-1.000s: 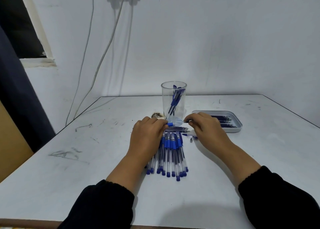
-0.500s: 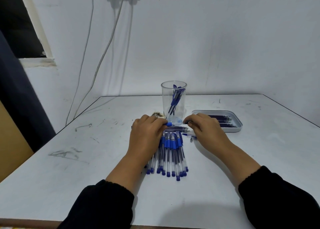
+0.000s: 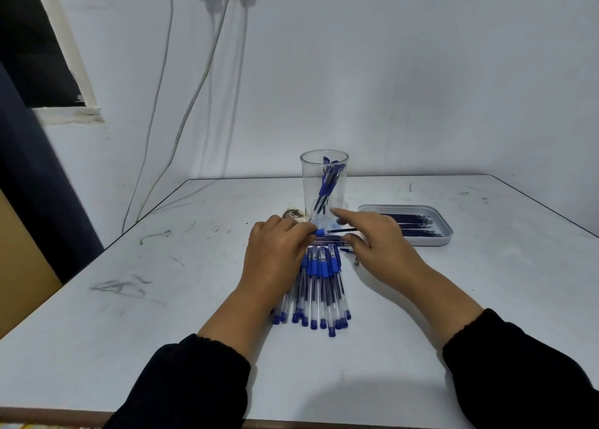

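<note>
My left hand (image 3: 278,256) grips a pen barrel (image 3: 319,233) by its blue end, just above a fanned pile of blue-capped clear pens (image 3: 321,286) on the white table (image 3: 194,315). A thin dark refill (image 3: 340,231) sticks out of that barrel to the right. Its far end runs into my right hand (image 3: 379,244), between thumb and fingers, while the index finger points straight out above it. A few loose refills (image 3: 327,242) lie under both hands. Behind them stands a clear plastic cup (image 3: 324,175) with a few blue pens in it.
A shallow grey tray (image 3: 444,234) of dark refills sits to the right of the cup. A small dark pen part (image 3: 356,261) lies by my right wrist. Cables (image 3: 181,120) hang down the wall at back left, and a scuffed brown spot (image 3: 293,214) marks the table.
My right hand's index finger has lifted and stretched out to the left over the refill. The left hand and the pen pile have hardly moved.
</note>
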The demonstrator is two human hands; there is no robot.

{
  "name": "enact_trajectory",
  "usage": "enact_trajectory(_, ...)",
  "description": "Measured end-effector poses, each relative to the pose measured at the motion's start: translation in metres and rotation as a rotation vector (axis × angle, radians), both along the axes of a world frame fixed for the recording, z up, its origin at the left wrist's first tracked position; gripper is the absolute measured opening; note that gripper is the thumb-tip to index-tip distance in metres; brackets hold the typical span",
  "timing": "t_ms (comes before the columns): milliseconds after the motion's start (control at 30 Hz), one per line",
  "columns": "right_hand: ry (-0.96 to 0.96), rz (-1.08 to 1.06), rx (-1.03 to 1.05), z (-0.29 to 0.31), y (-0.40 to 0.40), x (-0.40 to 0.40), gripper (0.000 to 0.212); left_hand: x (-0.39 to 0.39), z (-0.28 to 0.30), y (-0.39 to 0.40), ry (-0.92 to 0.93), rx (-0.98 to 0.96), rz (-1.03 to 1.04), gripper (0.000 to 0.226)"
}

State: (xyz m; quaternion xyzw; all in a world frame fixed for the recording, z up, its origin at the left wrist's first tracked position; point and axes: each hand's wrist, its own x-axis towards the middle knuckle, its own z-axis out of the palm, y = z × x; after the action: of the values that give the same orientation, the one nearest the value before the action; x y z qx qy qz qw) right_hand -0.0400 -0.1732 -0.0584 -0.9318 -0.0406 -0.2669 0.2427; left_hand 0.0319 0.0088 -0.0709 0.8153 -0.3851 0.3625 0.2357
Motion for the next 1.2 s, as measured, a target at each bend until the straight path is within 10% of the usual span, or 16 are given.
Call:
enact_trajectory(400,0.054,-0.151,0.507,0.012,-0.032,-0.004,0.027,0.002,0.001,0.002,0.04,-0.028,0.036,0.02)
enact_trajectory(933,0.252,-0.05,0.381,0.004,0.0,-0.002,0.054,-0.004,0.0,-0.003,-0.002,0.052,-0.139,0.029)
enact_trajectory(1200,0.271,-0.124,0.298,0.012,-0.016,-0.008,0.014,-0.004,0.001,0.0,0.038,0.026,-0.082,0.032)
